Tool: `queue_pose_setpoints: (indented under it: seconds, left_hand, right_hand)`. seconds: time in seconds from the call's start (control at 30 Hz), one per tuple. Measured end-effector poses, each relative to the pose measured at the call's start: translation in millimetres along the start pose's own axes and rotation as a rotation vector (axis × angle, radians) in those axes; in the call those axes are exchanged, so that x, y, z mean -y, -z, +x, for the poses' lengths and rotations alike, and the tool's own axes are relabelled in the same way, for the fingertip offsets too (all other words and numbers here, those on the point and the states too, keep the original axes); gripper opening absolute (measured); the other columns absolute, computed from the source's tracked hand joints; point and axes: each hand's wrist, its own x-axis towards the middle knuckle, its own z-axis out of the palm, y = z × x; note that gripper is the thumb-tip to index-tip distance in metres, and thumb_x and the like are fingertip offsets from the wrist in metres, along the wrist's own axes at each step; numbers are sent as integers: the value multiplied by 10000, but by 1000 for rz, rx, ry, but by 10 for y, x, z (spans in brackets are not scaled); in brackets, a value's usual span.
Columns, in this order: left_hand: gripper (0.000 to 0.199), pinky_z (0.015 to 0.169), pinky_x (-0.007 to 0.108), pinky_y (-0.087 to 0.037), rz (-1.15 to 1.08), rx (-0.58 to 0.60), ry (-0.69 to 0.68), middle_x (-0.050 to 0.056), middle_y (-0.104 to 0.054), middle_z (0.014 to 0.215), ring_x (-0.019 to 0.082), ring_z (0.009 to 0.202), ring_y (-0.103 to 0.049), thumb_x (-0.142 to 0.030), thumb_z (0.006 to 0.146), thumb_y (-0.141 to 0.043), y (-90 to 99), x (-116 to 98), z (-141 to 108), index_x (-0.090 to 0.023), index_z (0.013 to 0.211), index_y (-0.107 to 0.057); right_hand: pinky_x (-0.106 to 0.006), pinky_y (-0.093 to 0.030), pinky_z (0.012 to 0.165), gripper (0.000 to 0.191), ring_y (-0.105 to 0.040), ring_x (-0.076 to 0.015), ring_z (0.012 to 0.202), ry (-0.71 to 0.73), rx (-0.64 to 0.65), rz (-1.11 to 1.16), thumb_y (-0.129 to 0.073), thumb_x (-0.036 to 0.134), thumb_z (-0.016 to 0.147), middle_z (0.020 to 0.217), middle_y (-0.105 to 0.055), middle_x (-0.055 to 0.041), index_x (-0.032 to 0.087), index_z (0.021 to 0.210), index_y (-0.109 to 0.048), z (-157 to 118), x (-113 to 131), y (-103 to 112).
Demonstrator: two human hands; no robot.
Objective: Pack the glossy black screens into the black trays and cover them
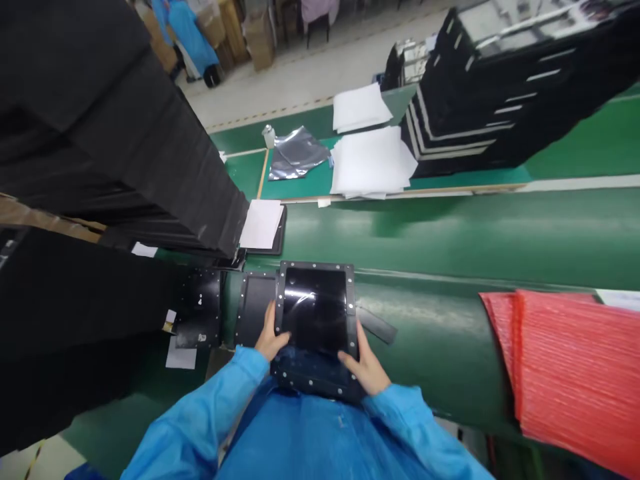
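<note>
Between my two hands is a black framed panel (316, 313) with a glossy dark face and bright rivets around its rim. My left hand (271, 339) grips its left edge, thumb over the face. On the opposite edge, my right hand (367, 363) holds the frame, its thumb also on the front. Just left of the panel lies a similar matte black tray (256, 303), partly covered by it. A flat dark strip (377, 325) rests on the green bench to the right.
Tall black stacks (115, 133) rise at the left. Red bubble-wrap sheets (575, 367) lie at the right. Across the bench are white paper sheets (370, 160), a silvery plastic bag (299, 155), a small bottle (269, 136) and stacked black trays (480, 107). A person in blue (190, 37) is beyond.
</note>
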Motion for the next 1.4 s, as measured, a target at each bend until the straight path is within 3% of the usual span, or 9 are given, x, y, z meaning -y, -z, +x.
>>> queue_pose_setpoints:
  seconds: [0.17, 0.3, 0.5, 0.63, 0.77, 0.87, 1.1, 1.23, 1.4]
  left_hand:
    - [434, 1135, 376, -287, 111, -71, -94, 76, -526, 1350, 207, 1296, -444, -244, 855, -519, 24, -640, 961, -199, 1286, -491]
    - [261, 1017, 342, -424, 211, -100, -175, 40, -638, 1147, 192, 1094, -583, -247, 861, -534, -13, -713, 1093, -204, 1115, -577]
    - [457, 1106, 451, -329, 606, -196, -198, 165, -481, 1390, 280, 1312, -420, -283, 864, -550, -148, -787, 799, -132, 1292, -490]
    - [571, 1141, 483, -265, 931, 211, -596, 136, -483, 1404, 280, 1360, -357, -450, 830, -600, -211, -441, 22, -167, 1313, -488]
    - [437, 1065, 390, -380, 937, 480, -884, 83, -647, 1219, 217, 1222, -522, -442, 919, -449, -116, 67, -609, -197, 1267, -550]
    - [334, 910, 303, -471, 875, 586, -915, 8, -703, 1112, 177, 1056, -618, -414, 917, -431, -70, 209, -593, -299, 1165, -623]
    - [230, 768, 254, -455, 760, 520, -1121, -80, -714, 1064, 114, 940, -627, -400, 891, -467, -241, 297, -313, -308, 991, -652]
    - [242, 787, 257, -441, 711, 479, -1207, -58, -691, 1112, 119, 995, -595, -346, 910, -447, -264, 220, -313, -257, 1015, -645]
    - [326, 942, 336, -432, 632, 525, -1230, 68, -620, 1228, 197, 1130, -532, -376, 877, -505, 4, 130, -236, -177, 1111, -614]
  right_hand:
    - [-463, -272, 1135, 743, -409, -261, 1327, 108, -101, 99, -566, 627, 735, 1417, -459, -130, 214, 1336, -422, 1189, 474, 173]
    - [-448, -430, 997, 476, -601, -242, 1055, 179, -96, 105, -567, 612, 739, 1117, -663, -91, 229, 1021, -554, 1404, 608, 226]
    - [-464, -464, 932, 516, -616, -259, 977, 162, -155, 14, -566, 627, 671, 1057, -673, -104, 215, 982, -553, 1339, 669, 191]
    - [-498, -456, 937, 555, -606, -289, 1008, 171, -213, -166, -528, 571, 694, 1120, -650, -146, 182, 1089, -555, 1374, 688, 213]
    - [-522, -419, 976, 448, -562, -313, 1087, 443, -297, -479, -493, 462, 787, 1146, -637, -172, 150, 1090, -598, 1336, 721, 226]
    - [-563, -369, 1014, 347, -559, -310, 1088, 611, -303, -694, -454, 373, 850, 1133, -653, -140, 173, 1061, -643, 1296, 787, 128]
    - [-426, -517, 920, 368, -631, -236, 1007, 702, 118, -880, -385, 224, 840, 1050, -704, -60, 254, 1001, -714, 1295, 788, -1]
    - [-418, -539, 891, 359, -654, -232, 961, 653, 58, -985, -389, 268, 842, 1029, -711, -57, 255, 985, -718, 1274, 805, 51]
    - [-452, -519, 943, 409, -610, -264, 1097, 616, -125, -1147, -401, 238, 786, 1173, -659, -96, 168, 1068, -688, 1071, 900, -262]
